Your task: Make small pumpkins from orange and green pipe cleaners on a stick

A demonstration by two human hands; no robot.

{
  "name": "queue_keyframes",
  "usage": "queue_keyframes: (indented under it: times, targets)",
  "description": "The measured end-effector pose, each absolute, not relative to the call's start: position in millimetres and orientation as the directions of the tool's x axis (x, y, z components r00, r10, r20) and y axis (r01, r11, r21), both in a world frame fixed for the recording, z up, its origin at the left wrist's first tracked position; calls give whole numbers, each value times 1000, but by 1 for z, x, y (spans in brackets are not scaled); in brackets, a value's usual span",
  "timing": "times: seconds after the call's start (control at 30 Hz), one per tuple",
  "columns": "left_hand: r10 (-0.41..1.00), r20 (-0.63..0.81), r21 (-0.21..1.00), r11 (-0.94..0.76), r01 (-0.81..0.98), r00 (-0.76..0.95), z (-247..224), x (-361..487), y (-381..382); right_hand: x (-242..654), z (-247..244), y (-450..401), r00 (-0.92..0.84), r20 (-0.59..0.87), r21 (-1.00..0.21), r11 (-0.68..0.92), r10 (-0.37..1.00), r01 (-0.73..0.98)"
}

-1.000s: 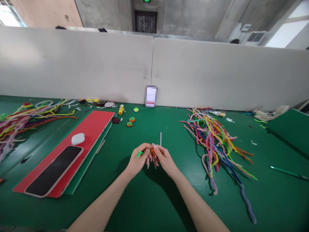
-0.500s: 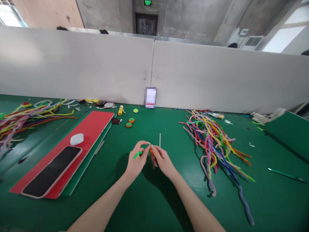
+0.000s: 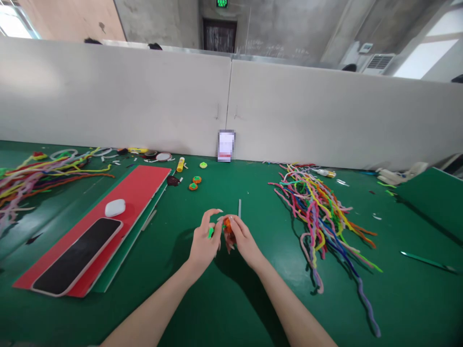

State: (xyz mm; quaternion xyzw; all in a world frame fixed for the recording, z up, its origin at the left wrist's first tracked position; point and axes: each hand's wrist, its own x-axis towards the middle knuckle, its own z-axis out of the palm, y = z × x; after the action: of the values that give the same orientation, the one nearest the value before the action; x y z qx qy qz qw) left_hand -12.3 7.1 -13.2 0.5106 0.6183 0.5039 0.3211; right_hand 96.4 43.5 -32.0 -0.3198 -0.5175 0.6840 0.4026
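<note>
Near the middle of the green table, my right hand (image 3: 245, 243) is closed round a small orange piece (image 3: 227, 226) that has a bit of green at its left side. Close beside it, my left hand (image 3: 205, 242) has a bright green piece (image 3: 211, 232) between its bent fingers, with the index finger lifted. Its thumb reaches to the left side of the orange piece. A thin grey stick (image 3: 239, 208) lies just beyond my hands. Two small orange rounds with green tops (image 3: 193, 186) and a yellow-green piece (image 3: 203, 165) sit farther back.
A phone (image 3: 77, 255) and a white case (image 3: 115, 207) rest on red boards (image 3: 144, 180) at left. Fuzzy coloured stems (image 3: 314, 207) spread at right, with more (image 3: 32, 185) at far left. A glue stick (image 3: 180, 165) and an upright screen (image 3: 226, 146) stand behind.
My left hand has drawn slightly back from the orange piece and its index finger has lifted. More of the orange piece shows in my right hand.
</note>
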Motion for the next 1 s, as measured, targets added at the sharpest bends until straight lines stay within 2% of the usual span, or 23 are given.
queue_keyframes:
  times: [0.3,0.5,0.73,1.0]
  targets:
    - [958,91,982,-42,182,-273,-9,-12,6,94,-37,45,-463,-116,-920,-270,879,-282]
    - [951,127,963,-50,264,-281,-13,-13,7,96,-38,45,-486,-75,-930,-237,871,-281]
    - [936,181,953,-91,288,-302,-14,-14,8,96,-39,43,-503,-102,-958,-222,858,-184]
    - [946,135,963,-55,263,-296,-13,-14,8,97,-39,43,-523,-96,-956,-225,847,-189]
